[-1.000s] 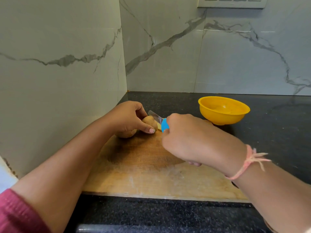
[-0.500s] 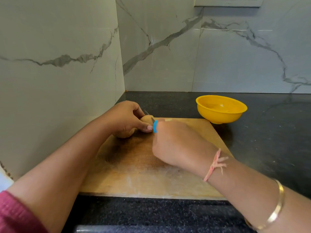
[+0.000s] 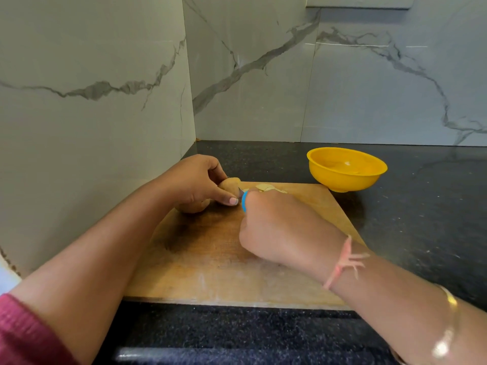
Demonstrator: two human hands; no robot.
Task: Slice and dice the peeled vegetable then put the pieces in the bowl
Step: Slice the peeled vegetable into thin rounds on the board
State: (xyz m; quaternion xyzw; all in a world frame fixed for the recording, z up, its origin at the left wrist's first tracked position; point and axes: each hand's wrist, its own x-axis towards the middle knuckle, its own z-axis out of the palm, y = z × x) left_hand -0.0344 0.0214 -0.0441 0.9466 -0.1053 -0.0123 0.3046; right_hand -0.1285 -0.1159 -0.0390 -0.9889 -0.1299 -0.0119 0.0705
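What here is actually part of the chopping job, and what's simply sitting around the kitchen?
Part of the job: left hand steadying the peeled vegetable; right hand gripping the blue-handled knife; cut slices on the wooden board; yellow bowl beyond the board.
Just there: black counter; marble wall; switch plate; pink wrist thread; gold bangle.

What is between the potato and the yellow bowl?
Pale cut slices on the board, just past the right hand, seen in the head view.
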